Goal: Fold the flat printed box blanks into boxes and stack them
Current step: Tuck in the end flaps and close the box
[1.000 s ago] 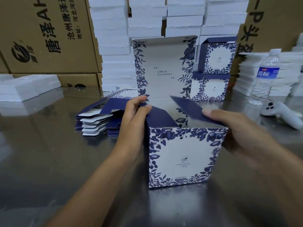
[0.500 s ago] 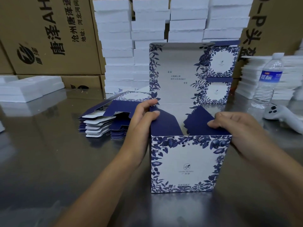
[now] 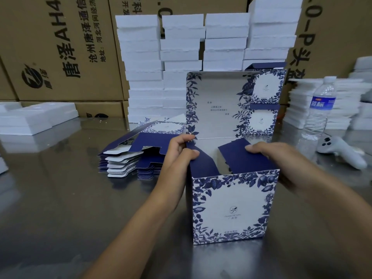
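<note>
Box (image 3: 231,208) with its lid (image 3: 217,105) up

Far on the left, flat white foam trays (image 3: 36,117) lie on the shiny counter (image 3: 60,198). Big brown cartons (image 3: 60,47) with black writing stand behind them.

Next comes a pile of flat box blanks (image 3: 141,154). They are blue and white, and they lie on the counter just beside the left hand (image 3: 179,154). Tall stacks of white foam blocks (image 3: 181,47) rise behind the pile.

The left hand holds the top left edge of the box. Its thumb and fingers pinch the left flap (image 3: 201,166), which is dark blue and tilts down into the box.

The box stands upright on the counter, in the middle and close to the person. Its front is white with blue leaves round the edge. Its top is open, and the lid stands straight up at the back.

The right flap (image 3: 247,160) is dark blue too, and it leans over the open top. The right hand (image 3: 281,160) has its fingers spread flat on that flap. Its thumb is hidden behind the box.

Behind the box on the right, two finished boxes (image 3: 265,87) sit one on top of the other. The lid hides part of them.

Further right, a water bottle (image 3: 320,109) stands on the counter, in front of more white foam. A grey game controller (image 3: 340,152) lies just in front of it.
</note>
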`<action>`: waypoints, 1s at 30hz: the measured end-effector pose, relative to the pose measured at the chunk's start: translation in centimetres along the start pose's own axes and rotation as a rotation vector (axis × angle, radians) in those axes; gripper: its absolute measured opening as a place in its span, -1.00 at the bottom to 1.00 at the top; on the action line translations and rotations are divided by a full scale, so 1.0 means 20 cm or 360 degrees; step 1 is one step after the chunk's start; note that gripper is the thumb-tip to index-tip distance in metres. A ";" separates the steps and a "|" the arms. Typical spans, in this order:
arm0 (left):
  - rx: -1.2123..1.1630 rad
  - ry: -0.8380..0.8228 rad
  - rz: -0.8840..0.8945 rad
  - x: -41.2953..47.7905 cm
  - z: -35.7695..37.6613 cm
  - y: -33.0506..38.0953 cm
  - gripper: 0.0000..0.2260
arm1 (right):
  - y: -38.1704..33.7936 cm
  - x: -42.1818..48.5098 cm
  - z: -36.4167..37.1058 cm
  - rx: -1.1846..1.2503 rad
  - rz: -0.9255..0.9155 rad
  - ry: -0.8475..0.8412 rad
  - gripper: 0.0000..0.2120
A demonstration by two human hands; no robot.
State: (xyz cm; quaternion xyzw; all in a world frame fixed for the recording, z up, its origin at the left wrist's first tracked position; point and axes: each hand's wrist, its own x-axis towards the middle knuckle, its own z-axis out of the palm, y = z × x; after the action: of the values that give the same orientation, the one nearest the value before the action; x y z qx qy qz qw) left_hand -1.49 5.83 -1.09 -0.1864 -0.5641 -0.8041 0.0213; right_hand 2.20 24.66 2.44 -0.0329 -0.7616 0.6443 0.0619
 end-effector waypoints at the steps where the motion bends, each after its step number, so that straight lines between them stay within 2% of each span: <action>1: 0.0009 0.0000 0.0004 0.00 0.00 0.00 -0.76 | 0.00 0.01 0.00 -0.0028 -0.0015 0.0026 -0.84; 2: 0.0018 0.0000 0.0010 0.00 0.00 0.00 -0.76 | 0.00 0.01 0.00 -0.0094 -0.0061 0.0054 -0.84; 5: 0.0038 -0.0004 0.0019 -0.01 0.01 0.00 -0.77 | 0.00 0.00 -0.01 -0.0367 -0.0196 0.0085 -0.61; 8: 0.0033 -0.0011 0.0022 -0.01 0.01 0.00 -0.78 | -0.02 0.00 -0.02 -0.0482 -0.0246 0.0046 -0.71; 13: 0.0037 -0.0012 0.0007 0.00 0.01 0.00 -0.77 | -0.07 0.02 -0.03 -0.0773 -0.0191 -0.0007 -0.66; 16: -0.0027 -0.0051 -0.0017 -0.01 0.00 0.00 -0.76 | -0.10 0.04 -0.03 -0.0689 -0.0059 -0.0041 -0.72; 19: -0.0046 -0.0069 -0.0056 -0.01 -0.01 0.00 -0.76 | -0.09 0.06 -0.02 -0.0648 0.0007 0.0007 -0.66; 23: -0.0018 -0.0107 -0.0073 -0.01 -0.01 0.00 -0.75 | -0.08 0.08 -0.01 -0.0650 -0.0011 0.0130 -0.85; 27: 0.0005 -0.0092 -0.0051 -0.01 -0.01 0.01 -0.76 | -0.10 0.08 -0.03 -0.0804 -0.0043 0.0035 -0.73; 30: -0.0005 -0.0106 -0.0037 -0.01 0.00 0.01 -0.75 | -0.11 0.10 -0.03 -0.0809 0.0016 0.0065 -0.72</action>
State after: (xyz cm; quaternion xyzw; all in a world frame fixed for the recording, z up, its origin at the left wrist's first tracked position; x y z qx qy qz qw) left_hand -1.27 5.67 -0.92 -0.2065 -0.5654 -0.7985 -0.0070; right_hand 0.42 25.11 4.85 -0.0640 -0.8974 0.4318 0.0638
